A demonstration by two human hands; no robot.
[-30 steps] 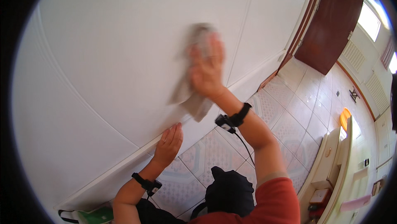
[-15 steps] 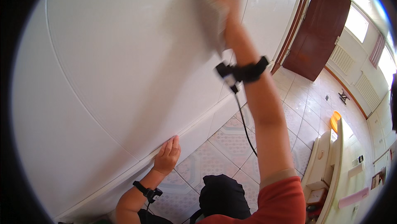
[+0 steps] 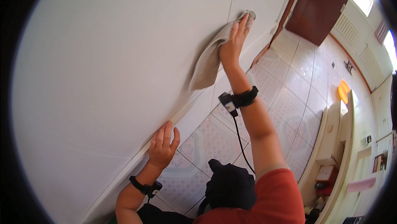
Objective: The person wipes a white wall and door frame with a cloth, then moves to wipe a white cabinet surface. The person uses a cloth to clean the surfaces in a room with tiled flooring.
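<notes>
One white panelled wall (image 3: 115,58) spreads widest, a narrow ledge (image 3: 124,168) along its lower edge; one dark-red door (image 3: 320,9) stands beyond. One greyish-beige cloth (image 3: 208,64) lies against the wall beneath the right hand (image 3: 235,44), apparently mid-rub; moving it on calls for flat, even pressure. The two hands are apart: whether the right clamps the cloth, I cannot tell; the left (image 3: 162,145), loosely spread, holds nothing beside the ledge. Two black wrist straps (image 3: 246,97).

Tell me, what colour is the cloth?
The cloth looks greyish beige; it shows best in the head view, the only one here.
</notes>
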